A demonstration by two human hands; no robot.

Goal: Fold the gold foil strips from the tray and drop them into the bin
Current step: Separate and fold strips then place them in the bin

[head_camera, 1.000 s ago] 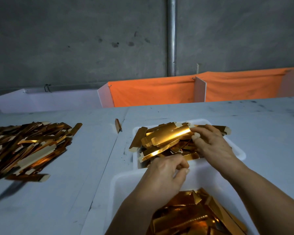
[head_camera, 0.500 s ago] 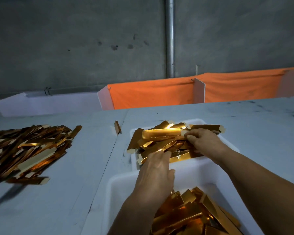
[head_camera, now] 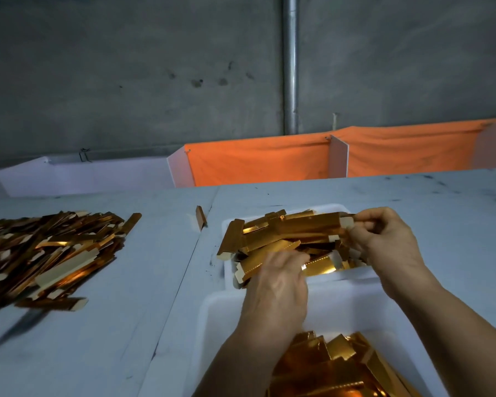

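My right hand [head_camera: 384, 247] pinches the end of 1 gold strip [head_camera: 307, 224] above the tray [head_camera: 332, 279], my left hand [head_camera: 278, 279] presses the heap just ahead of the bin [head_camera: 212, 319]; tugging could drag neighbours onto the worktop [head_camera: 455, 224].

Gold foil strips [head_camera: 287, 233] gleam metallic orange-gold with pale cream ends — heaped in a white tray [head_camera: 338, 209]. The bin [head_camera: 212, 316] is white too. The surface [head_camera: 126, 310] is pale grey, dark-smudged; behind it hangs orange cloth [head_camera: 258, 161] — the wall [head_camera: 126, 67] is mottled grey.
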